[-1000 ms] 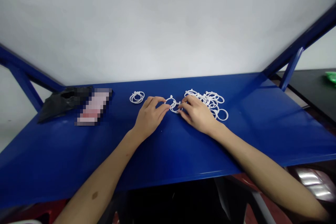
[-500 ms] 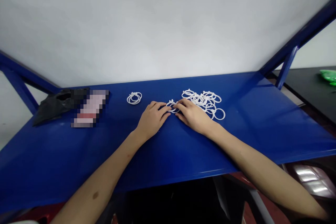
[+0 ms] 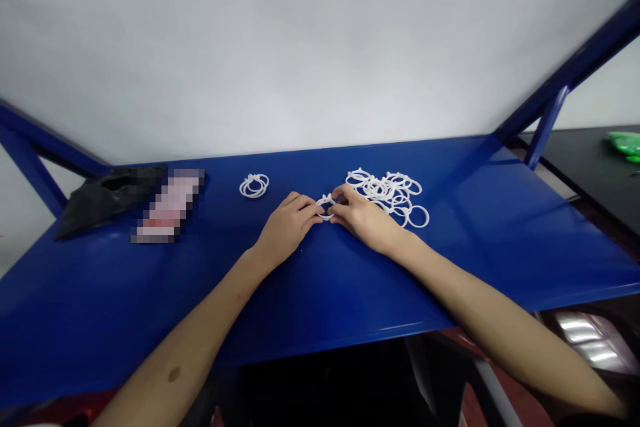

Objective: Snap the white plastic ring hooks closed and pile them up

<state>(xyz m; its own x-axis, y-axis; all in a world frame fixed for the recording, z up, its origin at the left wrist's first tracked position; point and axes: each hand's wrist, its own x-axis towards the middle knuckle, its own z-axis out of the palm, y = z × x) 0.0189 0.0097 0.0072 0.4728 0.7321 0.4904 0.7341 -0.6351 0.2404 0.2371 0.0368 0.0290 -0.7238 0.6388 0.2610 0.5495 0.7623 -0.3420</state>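
Both my hands meet at the middle of the blue shelf [image 3: 325, 293]. My left hand [image 3: 287, 227] and my right hand [image 3: 363, 217] pinch a small bunch of white plastic rings [image 3: 326, 203] between their fingertips, low over the shelf. Right behind my right hand lies a loose pile of white rings [image 3: 393, 193]. A small stack of white rings [image 3: 254, 185] lies apart to the left of my left hand.
A black bag [image 3: 107, 197] and a blurred pink-white item [image 3: 167, 213] lie at the shelf's left rear. Slanted blue frame struts [image 3: 565, 80] rise at both ends against a white wall. A black table with a green object [image 3: 625, 143] stands at far right.
My hands have drawn closer together around the white rings, which now sit bunched between the fingertips. The view has shifted slightly.
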